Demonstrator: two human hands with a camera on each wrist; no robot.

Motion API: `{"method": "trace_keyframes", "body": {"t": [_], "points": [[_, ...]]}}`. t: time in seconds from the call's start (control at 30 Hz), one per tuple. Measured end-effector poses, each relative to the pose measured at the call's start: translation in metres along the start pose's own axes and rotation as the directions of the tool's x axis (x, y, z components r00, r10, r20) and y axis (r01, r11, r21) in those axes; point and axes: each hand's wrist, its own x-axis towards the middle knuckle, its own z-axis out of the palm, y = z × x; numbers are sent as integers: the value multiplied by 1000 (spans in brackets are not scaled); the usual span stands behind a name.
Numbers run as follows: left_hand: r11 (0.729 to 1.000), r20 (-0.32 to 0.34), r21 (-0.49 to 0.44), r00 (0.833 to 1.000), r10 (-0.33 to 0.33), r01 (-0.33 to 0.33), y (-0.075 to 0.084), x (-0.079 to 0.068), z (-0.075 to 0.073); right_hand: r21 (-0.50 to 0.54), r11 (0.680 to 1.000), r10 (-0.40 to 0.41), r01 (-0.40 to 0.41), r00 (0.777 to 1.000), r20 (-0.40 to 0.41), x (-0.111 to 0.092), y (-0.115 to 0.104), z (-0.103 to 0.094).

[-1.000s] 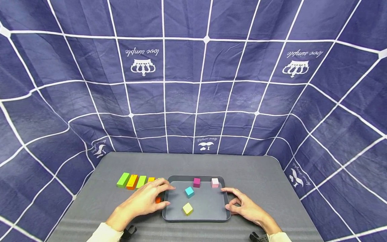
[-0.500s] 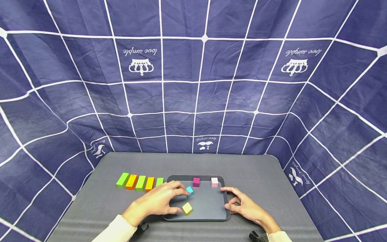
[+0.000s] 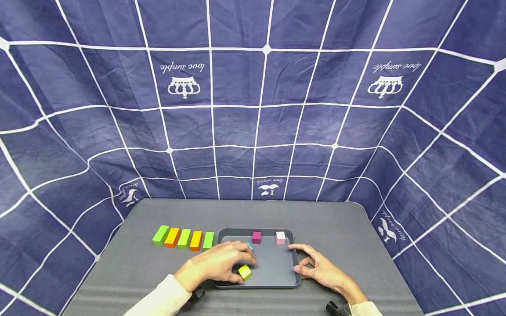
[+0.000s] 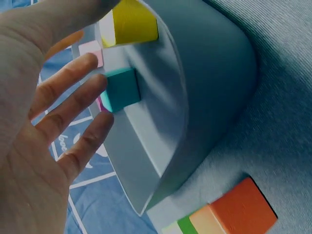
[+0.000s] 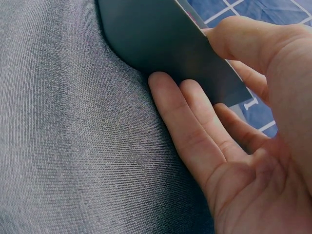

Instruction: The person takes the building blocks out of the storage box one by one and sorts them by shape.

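My left hand reaches over the left side of a grey tray, thumb and index finger spread about a yellow cube. The thumb is close to the cube; whether it touches is unclear. In the left wrist view the other fingers extend loosely near a teal cube, which the hand mostly hides in the head view. My right hand holds the tray's right edge, its thumb at the rim and fingertips against the outer wall. A magenta cube and a pink cube sit along the tray's far side.
Left of the tray, several green and orange-yellow blocks stand in a row on the grey tabletop. An orange-red block lies just outside the tray in the left wrist view. A blue gridded cloth surrounds the table.
My left hand has moved right from the tray's left edge to the yellow cube, covering much of the teal one. The right hand stays at the tray's right edge.
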Motion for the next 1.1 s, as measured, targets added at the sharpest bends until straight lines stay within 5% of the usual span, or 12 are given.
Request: {"method": "trace_keyframes", "body": {"t": [0.3,0.63,1.1], "points": [[998,39,-20,997,60,-59,3,8,5,6,1000,-7,7,1000,5,-1,0,0],[999,66,-31,998,23,-21,7,7,5,-2,1000,-1,1,1000,2,-1,-1,1],[999,15,-41,1000,25,-25,7,5,6,-21,1000,11,-11,1000,-10,0,0,1]]}}
